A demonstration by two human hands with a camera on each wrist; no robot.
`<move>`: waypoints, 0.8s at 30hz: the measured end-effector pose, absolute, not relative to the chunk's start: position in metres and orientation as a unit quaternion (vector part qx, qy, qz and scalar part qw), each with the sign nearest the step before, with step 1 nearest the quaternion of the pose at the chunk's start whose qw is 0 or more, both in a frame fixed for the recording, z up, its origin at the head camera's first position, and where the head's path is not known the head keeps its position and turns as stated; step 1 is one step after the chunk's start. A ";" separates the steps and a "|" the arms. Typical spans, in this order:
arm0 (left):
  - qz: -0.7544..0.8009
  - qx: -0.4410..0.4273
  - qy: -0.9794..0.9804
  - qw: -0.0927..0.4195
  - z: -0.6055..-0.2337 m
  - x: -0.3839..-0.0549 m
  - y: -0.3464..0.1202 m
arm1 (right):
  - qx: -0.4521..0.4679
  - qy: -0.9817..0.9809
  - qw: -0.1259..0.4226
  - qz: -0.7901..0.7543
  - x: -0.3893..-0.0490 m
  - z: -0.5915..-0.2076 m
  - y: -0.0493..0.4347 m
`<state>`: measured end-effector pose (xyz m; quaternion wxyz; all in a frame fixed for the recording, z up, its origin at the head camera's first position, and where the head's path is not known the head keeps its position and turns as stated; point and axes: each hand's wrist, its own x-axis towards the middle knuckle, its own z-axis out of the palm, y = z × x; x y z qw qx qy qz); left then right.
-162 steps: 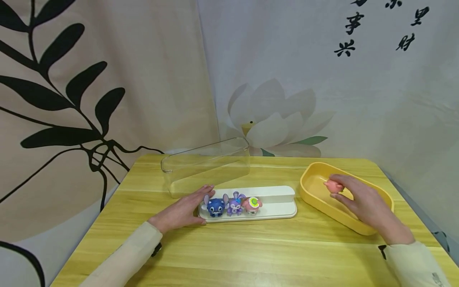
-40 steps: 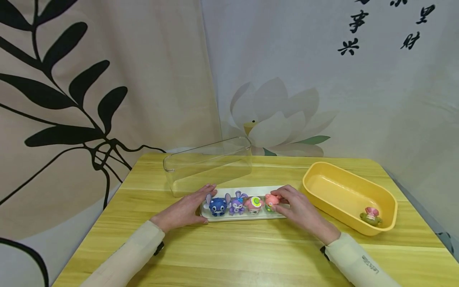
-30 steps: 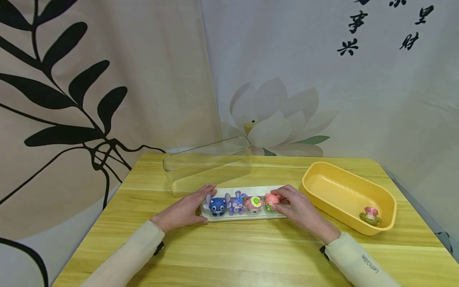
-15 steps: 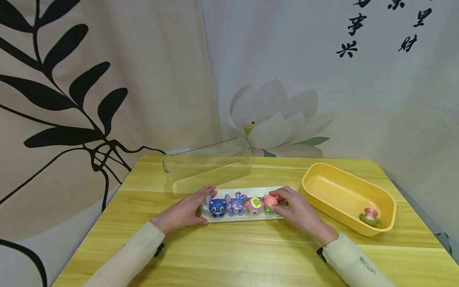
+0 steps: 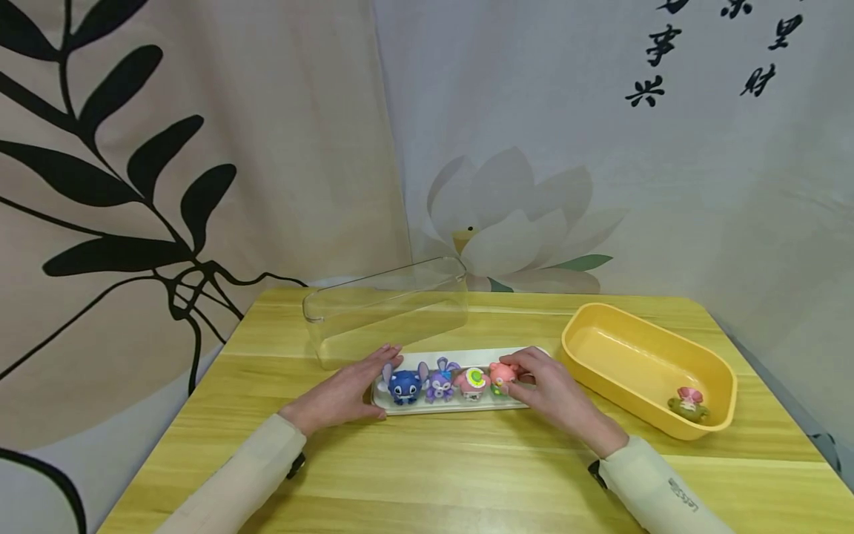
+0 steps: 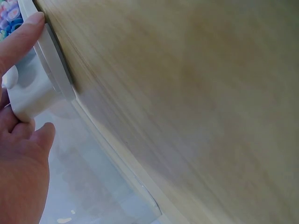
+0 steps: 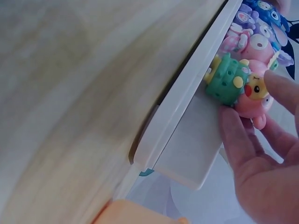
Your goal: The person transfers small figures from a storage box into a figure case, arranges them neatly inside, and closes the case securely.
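On the wooden table lies a white display base [image 5: 427, 407]. It bears a row of toy figurines: a blue big-eared one [image 5: 404, 386], a purple long-eared one [image 5: 440, 384], a pink one with a yellow-green ring [image 5: 472, 382] and a pink-headed one in green [image 7: 227, 80]. My left hand [image 5: 336, 397] grips the base's left end, thumb at the front rim and fingers behind. With thumb and fingers, my right hand [image 5: 557, 393] holds the pink-headed figurine, which stands on the base close to the ringed one. The base's right end is partly hidden by that hand.
A clear plastic cover [image 5: 387, 311] stands behind the base, at the left. To the right is a yellow tray [image 5: 600, 397] with a green-and-pink figurine [image 5: 689, 404] in its right end. Printed cloth hangs behind the table.
My right hand has brought the pink-headed figurine from the yellow tray to the base. Over the last second it has slid it slightly left. The left hand has stayed put.
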<state>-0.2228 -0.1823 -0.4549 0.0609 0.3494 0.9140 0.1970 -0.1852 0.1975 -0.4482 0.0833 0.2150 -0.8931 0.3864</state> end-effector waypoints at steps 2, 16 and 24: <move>0.197 0.350 0.914 0.060 -0.455 -0.223 -0.182 | 0.213 -0.895 0.078 0.384 -0.185 -0.448 0.197; 0.197 0.354 0.912 0.059 -0.455 -0.223 -0.182 | 0.222 -0.901 0.075 0.366 -0.184 -0.445 0.200; 0.194 0.352 0.913 0.061 -0.455 -0.223 -0.182 | 0.219 -0.911 0.098 0.335 -0.181 -0.440 0.205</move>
